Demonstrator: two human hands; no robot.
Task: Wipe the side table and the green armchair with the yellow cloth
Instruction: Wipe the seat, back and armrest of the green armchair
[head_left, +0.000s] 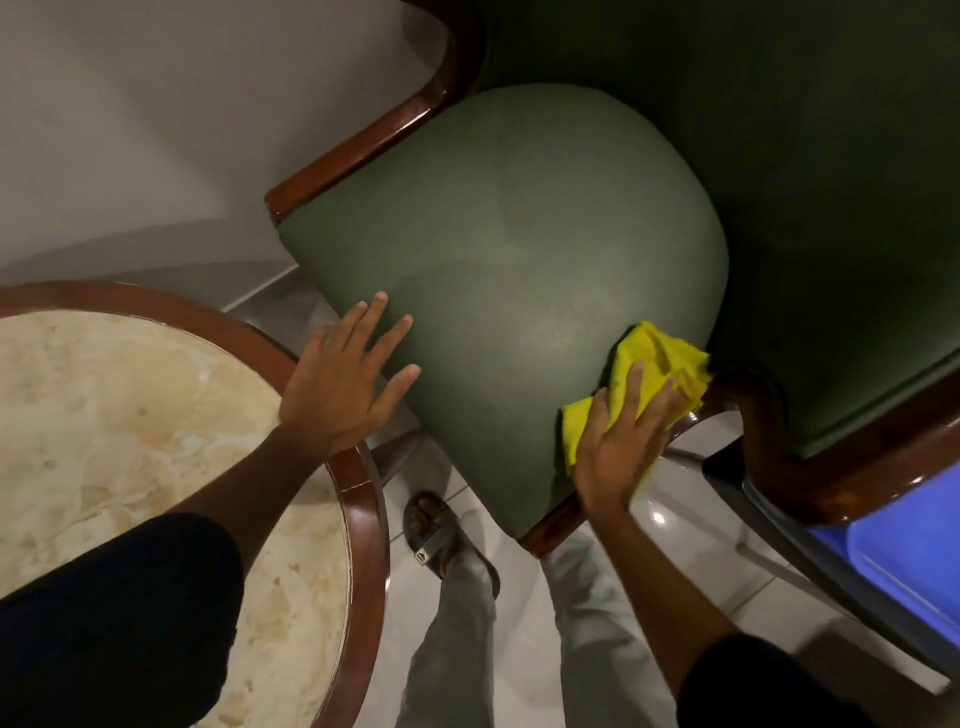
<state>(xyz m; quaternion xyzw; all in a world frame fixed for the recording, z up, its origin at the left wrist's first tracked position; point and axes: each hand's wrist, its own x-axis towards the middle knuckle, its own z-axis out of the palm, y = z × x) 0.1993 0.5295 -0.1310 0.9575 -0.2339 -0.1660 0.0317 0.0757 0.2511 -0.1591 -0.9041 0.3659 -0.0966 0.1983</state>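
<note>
The green armchair (509, 249) fills the upper middle, its rounded seat cushion framed in dark polished wood. My right hand (621, 441) presses the crumpled yellow cloth (649, 369) flat against the cushion's near right edge, fingers spread over the cloth. My left hand (343, 379) rests open on the cushion's near left side, fingers straight, its heel above the table's rim. The round side table (363, 499) lies at lower left, with a cream marble top and a brown wooden rim.
A blue plastic chair (893, 551) with a dark frame stands at the lower right, close to the armchair's wooden arm. A grey wall rises behind at upper left. My legs and a sandalled foot (441, 535) stand on the glossy tiled floor between table and armchair.
</note>
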